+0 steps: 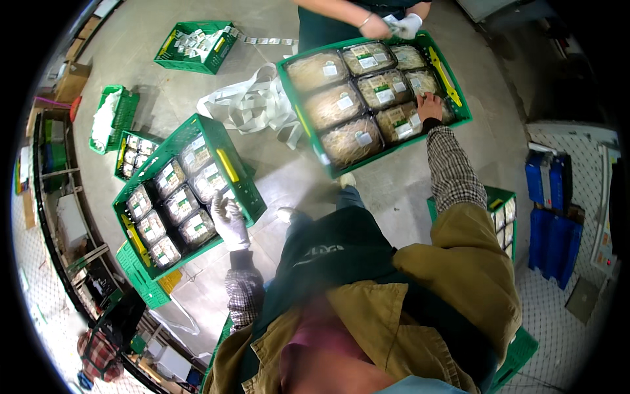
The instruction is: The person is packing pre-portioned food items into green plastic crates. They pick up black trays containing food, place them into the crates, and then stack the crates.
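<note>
My left hand [227, 218], in a whitish glove, is open with curved fingers at the inner side of the left green crate [236, 172], beside its plastic-wrapped food packs [177, 203]. My right hand [430, 106], bare below a checked sleeve, is open, fingers lying on packs at the right side of the upper green crate [454, 85]. That crate holds several large black trays of pale, stringy food [338, 105] with white labels and has yellow handles.
A co-worker's hands [387, 26], one gloved, are above the upper crate. Pale straps [236, 102] lie on the floor. Smaller green crates [113, 117] stand at left, another [505, 197] at right. Shelving [65, 210] runs along the left; blue folded items [554, 236] stand at right.
</note>
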Available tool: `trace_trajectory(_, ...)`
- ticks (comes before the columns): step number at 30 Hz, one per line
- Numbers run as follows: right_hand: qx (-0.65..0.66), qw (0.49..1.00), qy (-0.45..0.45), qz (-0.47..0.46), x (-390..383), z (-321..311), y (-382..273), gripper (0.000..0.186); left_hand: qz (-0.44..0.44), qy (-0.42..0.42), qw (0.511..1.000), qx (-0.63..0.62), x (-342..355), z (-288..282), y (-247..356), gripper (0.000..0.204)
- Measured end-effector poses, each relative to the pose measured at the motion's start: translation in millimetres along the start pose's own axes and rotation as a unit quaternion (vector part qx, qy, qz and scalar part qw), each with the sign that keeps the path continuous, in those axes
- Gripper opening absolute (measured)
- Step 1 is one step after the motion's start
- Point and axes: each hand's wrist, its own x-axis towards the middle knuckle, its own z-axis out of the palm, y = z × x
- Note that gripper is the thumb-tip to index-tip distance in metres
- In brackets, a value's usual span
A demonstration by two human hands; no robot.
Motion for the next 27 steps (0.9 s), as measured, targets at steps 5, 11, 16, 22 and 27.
trace_trajectory(5, 0.202, 0.959, -0.199, -0.013, 53.0, 53.3, 22.3, 0.045, -0.017, -0.082, 0.995, -0.050, -49.1, 129.3, 47.2, 0.034)
trace_trajectory(11, 0.212, 0.975, -0.029, -0.061, 77.3, 26.8, 56.3, 0.037, -0.070, -0.293, 0.951, -0.071, -66.7, 301.8, 77.9, 0.027)
trace_trajectory(16, 0.124, 0.990, 0.071, -0.009, 86.3, -66.1, 185.6, 0.031, -0.411, -0.229, 0.801, -0.369, -15.3, 473.1, 73.7, 0.028)
trace_trajectory(22, 0.120, 0.985, 0.102, 0.071, 10.7, -203.7, 203.2, 0.028, -0.442, -0.052, 0.772, -0.454, 81.3, 592.0, 3.1, 0.031)
trace_trajectory(27, 0.095, 0.995, -0.008, -0.014, -31.4, -246.5, 210.0, 0.019, -0.443, -0.109, 0.692, -0.559, 32.0, 563.7, 5.0, 0.020)
